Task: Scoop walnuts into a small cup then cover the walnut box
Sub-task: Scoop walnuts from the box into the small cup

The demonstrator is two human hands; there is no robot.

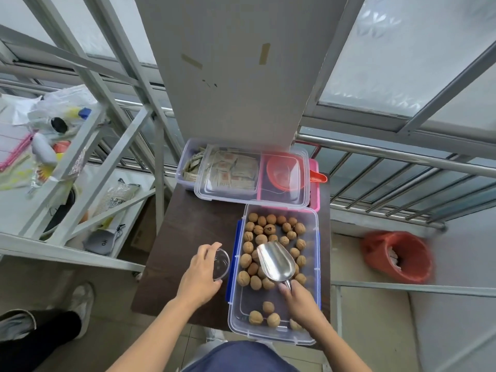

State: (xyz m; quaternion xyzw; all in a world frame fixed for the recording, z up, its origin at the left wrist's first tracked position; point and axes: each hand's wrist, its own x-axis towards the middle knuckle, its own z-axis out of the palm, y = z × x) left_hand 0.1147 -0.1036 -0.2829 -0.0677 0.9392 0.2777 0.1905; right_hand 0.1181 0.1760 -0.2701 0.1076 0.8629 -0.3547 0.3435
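left hand (200,275) steadies small cup (221,263) | right hand (299,302) grips scoop (276,261), empty | dig under far walnuts (268,232), lift level, tip slowly into cup

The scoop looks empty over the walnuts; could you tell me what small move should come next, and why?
Probably dip the scoop forward under the walnuts. Its bowl is empty, the right hand grips its handle, and the left hand holds the empty cup beside the box.
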